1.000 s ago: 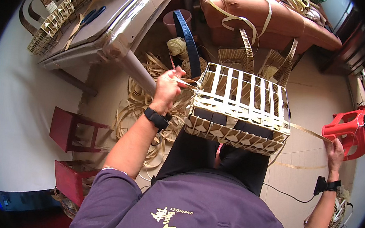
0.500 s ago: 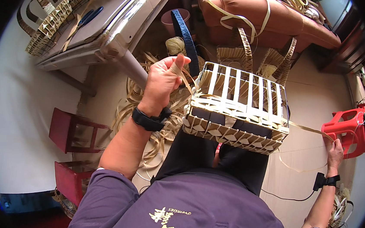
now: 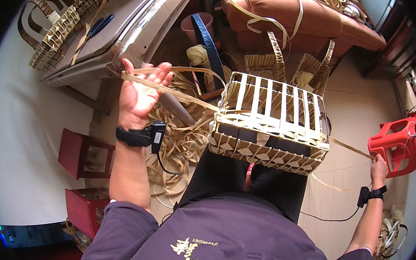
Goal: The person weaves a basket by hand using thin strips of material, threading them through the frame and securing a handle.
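Observation:
An oblong basket (image 3: 275, 158) of pale strips woven on a dark wire frame lies across my thighs, with white slats over its upper side. To its left my left hand (image 3: 140, 97) is raised, palm showing and fingers spread. A flat tan strip (image 3: 186, 95) loops round its thumb, and both lengths run back to the basket's left end. Out at the far right, my right hand (image 3: 378, 169) pinches a tan strip that stretches from the basket's right end. Whether it is the same strip cannot be seen inside the weave.
Loose strips (image 3: 182, 142) heap on the floor at left. A table (image 3: 123, 28) holds scissors (image 3: 100, 25) and woven pieces. Small red stools (image 3: 75, 153) stand at left, a red plastic stool (image 3: 395, 149) at right. Behind the basket are handled baskets (image 3: 265, 63) and an orange-brown sofa (image 3: 302, 19).
My left hand has moved left, away from the basket, and opened from a closed grip, drawing out a long loop of strip. My right hand has shifted slightly, still pinching its strip.

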